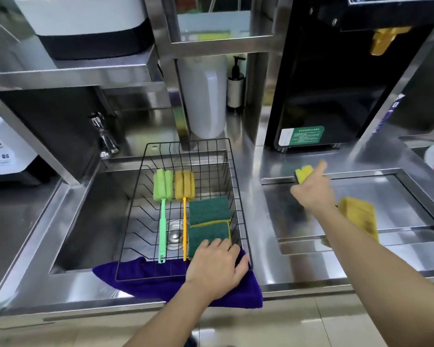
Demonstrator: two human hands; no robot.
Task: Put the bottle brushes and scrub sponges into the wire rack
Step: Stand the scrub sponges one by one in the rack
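Over the steel sink (90, 211), a wire rack (238, 196) holds sponges (209, 211).

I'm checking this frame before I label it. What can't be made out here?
- Yellow scrub sponge in the right hand: motion-blurred, mostly behind the fingers.
- Near green-topped sponge in the black wire rack: front covered by the left hand.
- Green label on the black machine: print too small.
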